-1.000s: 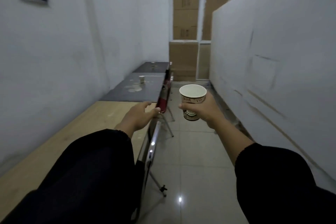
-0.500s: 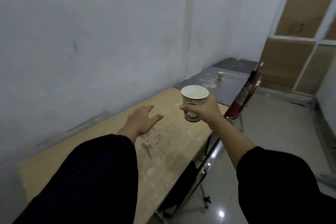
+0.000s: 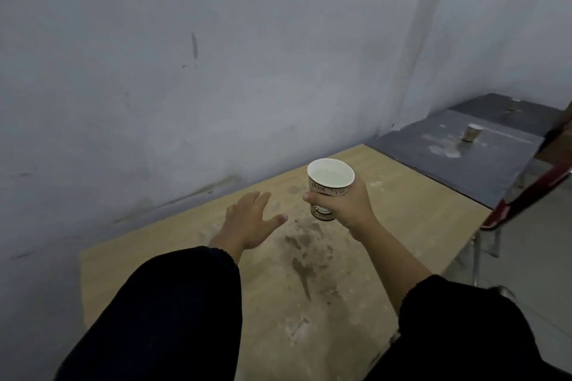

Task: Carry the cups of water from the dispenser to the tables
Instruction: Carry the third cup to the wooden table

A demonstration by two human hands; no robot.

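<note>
Hands: right hand [image 3: 348,206] wrapped round a paper cup [image 3: 329,187], upright, holding pale liquid near the rim, raised over the wooden desk [image 3: 402,219]; left hand [image 3: 250,219] empty, fingers spread, palm down above the same top. Second cup [image 3: 472,132]: upright on the dark desk [image 3: 483,170] further along, contents not visible. Wooden top stained and dusty. Both desks against a scuffed white wall [image 3: 216,71].

one legible marking: "drink" in dark ornate lettering on the paper cup [image 3: 330,186], below its rim, above the right hand [image 3: 349,206] fingers. adjoining characters and lower emblem unreadable.
</note>
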